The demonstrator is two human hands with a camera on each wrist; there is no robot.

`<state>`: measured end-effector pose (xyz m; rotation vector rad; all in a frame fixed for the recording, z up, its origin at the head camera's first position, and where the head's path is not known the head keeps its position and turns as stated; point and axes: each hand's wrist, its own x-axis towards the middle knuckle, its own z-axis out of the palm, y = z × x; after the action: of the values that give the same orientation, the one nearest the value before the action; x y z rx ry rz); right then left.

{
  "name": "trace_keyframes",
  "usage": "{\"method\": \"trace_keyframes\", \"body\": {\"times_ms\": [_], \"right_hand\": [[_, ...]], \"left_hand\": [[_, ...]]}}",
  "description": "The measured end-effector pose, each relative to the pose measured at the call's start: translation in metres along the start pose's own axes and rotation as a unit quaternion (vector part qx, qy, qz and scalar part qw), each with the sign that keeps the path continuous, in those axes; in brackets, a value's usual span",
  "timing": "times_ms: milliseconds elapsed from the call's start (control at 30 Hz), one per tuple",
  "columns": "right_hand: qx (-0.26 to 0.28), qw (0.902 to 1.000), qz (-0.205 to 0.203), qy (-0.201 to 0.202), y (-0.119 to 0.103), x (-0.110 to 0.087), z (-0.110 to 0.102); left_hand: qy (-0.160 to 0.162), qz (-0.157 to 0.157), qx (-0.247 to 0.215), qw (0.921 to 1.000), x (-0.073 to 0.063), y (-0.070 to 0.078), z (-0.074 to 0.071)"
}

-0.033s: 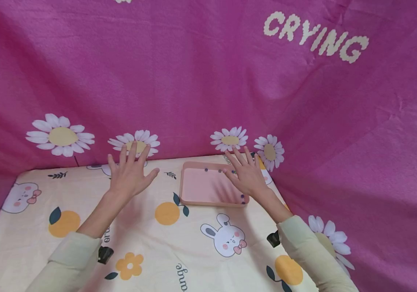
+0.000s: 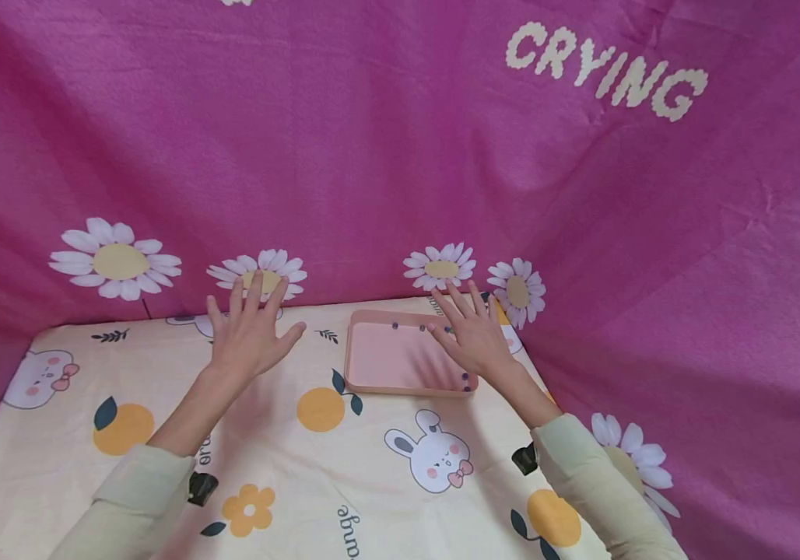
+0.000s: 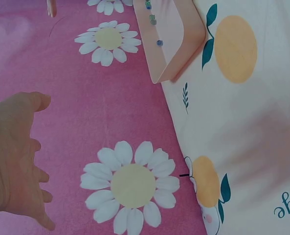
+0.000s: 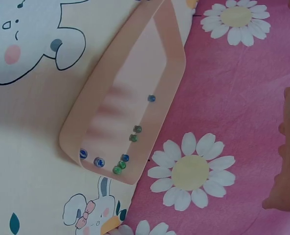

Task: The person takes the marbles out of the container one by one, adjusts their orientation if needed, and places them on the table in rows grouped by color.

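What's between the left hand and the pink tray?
Head view: between the left hand and the pink tray, only patterned cloth shows, with a printed leaf sprig; no loose object there.

White "CRYING" [image 2: 611, 75] on the magenta cloth [image 2: 365, 155] and partial dark lettering [image 2: 348, 533], perhaps "orange", on the cream cloth [image 2: 288, 467]

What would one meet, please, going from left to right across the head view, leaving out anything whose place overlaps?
Rabbit-face print, orange-fruit print, left hand, pink tray, rightmost upper daisy, lower-right daisy.
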<state>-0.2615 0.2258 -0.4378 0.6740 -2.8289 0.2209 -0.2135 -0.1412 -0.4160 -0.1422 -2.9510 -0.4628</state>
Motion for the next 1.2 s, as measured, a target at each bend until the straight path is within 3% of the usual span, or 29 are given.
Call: {"method": "trace_keyframes", "body": {"times_ms": [300,600,767,1000,1200], "right_hand": [[0.006,0.9999,0.015,-0.001,0.004,-0.008,0.004],[0.001,0.999,0.036,-0.026,0.014,-0.016,0.013],[-0.006,0.999,0.038,-0.022,0.02,-0.022,0.021],[-0.003,0.9982,0.054,-0.027,0.031,-0.034,0.038],[-0.002,0.9976,0.066,-0.019,0.041,-0.045,0.051]], "left_hand": [[-0.005,0.004,-0.009,0.9999,0.001,0.001,0.008],[-0.027,0.006,0.0,0.9996,0.002,0.01,0.027],[-0.046,0.016,0.0,0.9988,0.001,0.017,0.045],[-0.078,0.011,-0.043,0.996,0.0,0.024,0.076],[-0.079,0.019,-0.049,0.9955,0.007,0.029,0.1]]}}
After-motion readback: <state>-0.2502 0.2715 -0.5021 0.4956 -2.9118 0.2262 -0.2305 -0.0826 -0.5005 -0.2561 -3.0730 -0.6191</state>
